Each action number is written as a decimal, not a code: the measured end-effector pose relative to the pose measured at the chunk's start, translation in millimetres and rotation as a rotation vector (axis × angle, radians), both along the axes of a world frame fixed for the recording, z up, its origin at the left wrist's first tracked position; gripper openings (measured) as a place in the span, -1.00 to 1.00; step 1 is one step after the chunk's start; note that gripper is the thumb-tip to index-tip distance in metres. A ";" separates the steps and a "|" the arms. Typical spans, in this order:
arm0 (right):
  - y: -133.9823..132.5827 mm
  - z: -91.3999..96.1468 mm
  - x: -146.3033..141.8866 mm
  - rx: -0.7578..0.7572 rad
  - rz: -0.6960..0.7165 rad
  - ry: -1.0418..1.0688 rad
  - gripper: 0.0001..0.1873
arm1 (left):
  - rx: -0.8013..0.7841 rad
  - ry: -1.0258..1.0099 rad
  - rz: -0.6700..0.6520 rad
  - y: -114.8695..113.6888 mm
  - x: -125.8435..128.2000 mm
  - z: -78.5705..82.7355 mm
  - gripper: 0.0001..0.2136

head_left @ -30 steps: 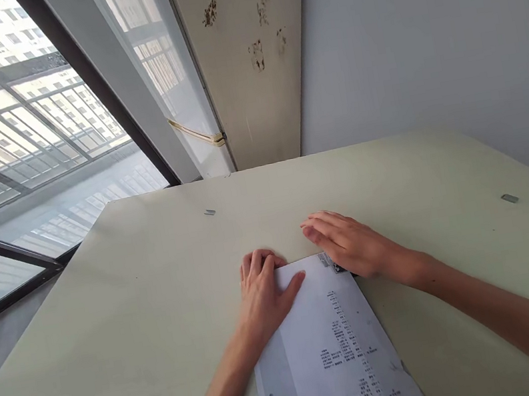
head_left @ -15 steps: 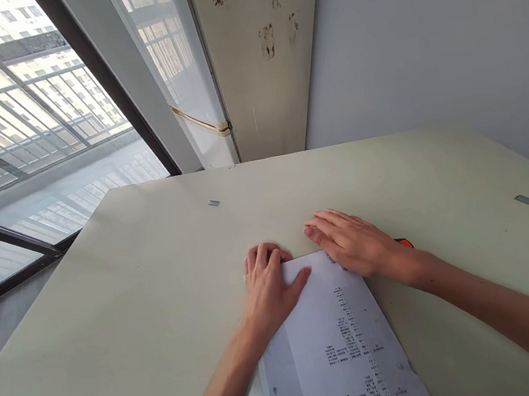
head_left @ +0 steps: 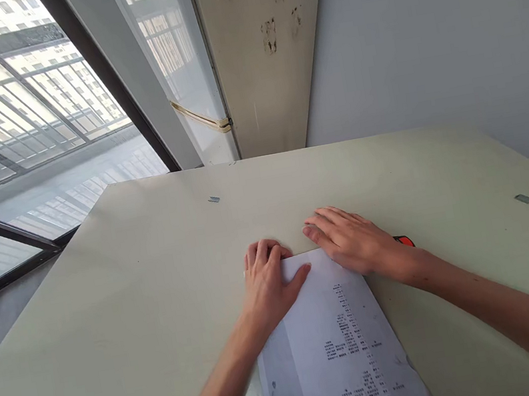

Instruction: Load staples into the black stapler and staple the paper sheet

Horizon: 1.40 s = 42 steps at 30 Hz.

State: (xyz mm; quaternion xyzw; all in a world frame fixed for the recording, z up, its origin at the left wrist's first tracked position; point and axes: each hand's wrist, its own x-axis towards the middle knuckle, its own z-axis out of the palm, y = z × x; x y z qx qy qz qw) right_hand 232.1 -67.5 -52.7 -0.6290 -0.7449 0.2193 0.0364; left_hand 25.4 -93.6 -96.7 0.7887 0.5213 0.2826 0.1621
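Note:
A white book [head_left: 317, 331] with a grey strip along its left side and small printed text lies before me, its near end cut off by the frame. My left hand [head_left: 273, 283] is closed on its far left corner, thumb on top and fingers curled over the far edge. At the far right corner rests my right hand [head_left: 350, 241], fingers stretched out and palm down, covering that corner. Behind the right wrist a red and black object [head_left: 404, 241] peeks out, mostly hidden; its kind cannot be made out.
All this is on a pale table [head_left: 112, 318]. Small grey strips lie on it, one group at the far left [head_left: 214, 199] and another piece at the right [head_left: 523, 198]. Beyond the table stand a refrigerator [head_left: 267, 89], a grey wall [head_left: 419, 30] and a glass door [head_left: 30, 129].
Both hands and the book keep nearly the same place. The whole view has shifted very slightly, and the metal bits showing beside the right hand are now covered by it.

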 end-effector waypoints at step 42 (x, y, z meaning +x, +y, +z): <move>1.9 -16.3 -26.0 0.190 0.099 -0.334 -0.38 | -0.041 0.016 -0.025 4.4 -2.9 5.5 -0.91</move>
